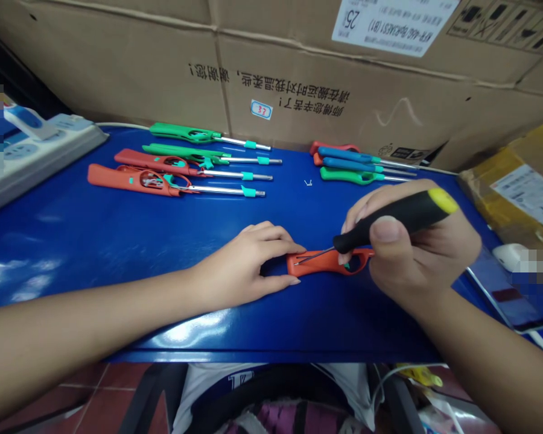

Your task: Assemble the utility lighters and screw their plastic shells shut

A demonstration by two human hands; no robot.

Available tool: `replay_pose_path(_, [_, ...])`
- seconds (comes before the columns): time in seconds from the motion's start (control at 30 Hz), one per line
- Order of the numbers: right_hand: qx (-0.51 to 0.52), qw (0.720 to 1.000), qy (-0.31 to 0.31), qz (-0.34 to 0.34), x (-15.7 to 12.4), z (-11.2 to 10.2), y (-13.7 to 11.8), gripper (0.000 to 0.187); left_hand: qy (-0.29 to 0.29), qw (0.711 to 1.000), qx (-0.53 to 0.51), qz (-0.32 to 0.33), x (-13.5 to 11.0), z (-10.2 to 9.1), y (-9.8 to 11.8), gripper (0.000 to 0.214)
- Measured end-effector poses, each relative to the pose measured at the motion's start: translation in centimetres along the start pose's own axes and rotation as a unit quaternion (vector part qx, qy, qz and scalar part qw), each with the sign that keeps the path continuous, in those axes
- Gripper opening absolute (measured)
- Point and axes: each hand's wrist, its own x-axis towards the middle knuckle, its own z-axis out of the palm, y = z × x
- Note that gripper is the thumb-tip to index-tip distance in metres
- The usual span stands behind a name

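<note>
An orange gas lighter (320, 261) lies flat on the blue table, its handle end to the left and its trigger opening to the right. My left hand (244, 265) pinches that handle end between thumb and forefinger. In my right hand (428, 253) is a screwdriver (396, 220) with a black and yellow handle, held at a slant. Its thin shaft runs down to the left, and the tip meets the lighter's handle near the left end. My right fingers also come close to the trigger opening. The lighter's right end is hidden behind the right hand.
Several green and red lighters (136, 181) with metal tubes lie at the back left. More lighters (348, 160) are grouped at the back right, near small screws (308, 182). A cardboard box (163, 66) stands behind. A power strip (40, 144) and a phone (507, 289) flank the table.
</note>
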Motion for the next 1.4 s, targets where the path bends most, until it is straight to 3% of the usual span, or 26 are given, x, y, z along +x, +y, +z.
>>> replay_pose_path(0.87, [0.023,0.999,-0.039,0.022,0.2,-0.2,-0.6,0.013,-0.001,1.000,-0.002,0.003,0.1,0.0,0.0,0.035])
replay_pose_path(1.1, [0.015,0.994,-0.037,0.099,0.3,-0.1,-1.3,0.016,-0.008,1.000,-0.006,-0.002,0.1,-0.1,0.0,0.034])
replay_pose_path(1.4, [0.062,0.990,-0.036,0.123,0.4,0.2,-0.9,0.017,-0.005,1.000,-0.005,-0.002,0.1,0.0,0.1,0.033])
